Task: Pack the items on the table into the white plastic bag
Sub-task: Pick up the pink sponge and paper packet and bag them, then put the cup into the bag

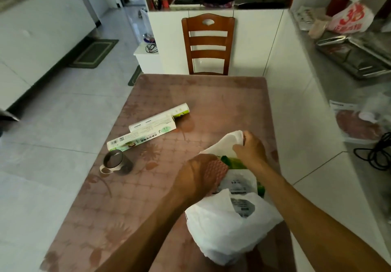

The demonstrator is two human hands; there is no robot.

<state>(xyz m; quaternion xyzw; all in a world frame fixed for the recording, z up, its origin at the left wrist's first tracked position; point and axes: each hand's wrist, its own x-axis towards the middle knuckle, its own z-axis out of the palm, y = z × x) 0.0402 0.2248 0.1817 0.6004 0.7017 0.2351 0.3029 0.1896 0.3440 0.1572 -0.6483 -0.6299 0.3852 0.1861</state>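
Room: kitchen with pale floor tiles, brown wooden slat-back chair point(208, 45) at the far end
Bench point(211, 102): pink flower-patterned cloth
White plastic bag point(228, 229): near edge, mouth open, green-and-white packet point(239, 176) partly inside
Left hand point(196, 176): fingers curled on a pink textured item point(218, 169) at the bag's mouth
Right hand point(250, 149): pinching the bag's upper edge
Left on bench: two long green-and-white wrap boxes point(152, 127), small dark metal mug point(117, 162)

Wooden chair point(208, 45), pale tiled floor point(63, 113)

Two bare forearms, no sleeves, left hand point(197, 174) and right hand point(250, 150) seemingly ringless.
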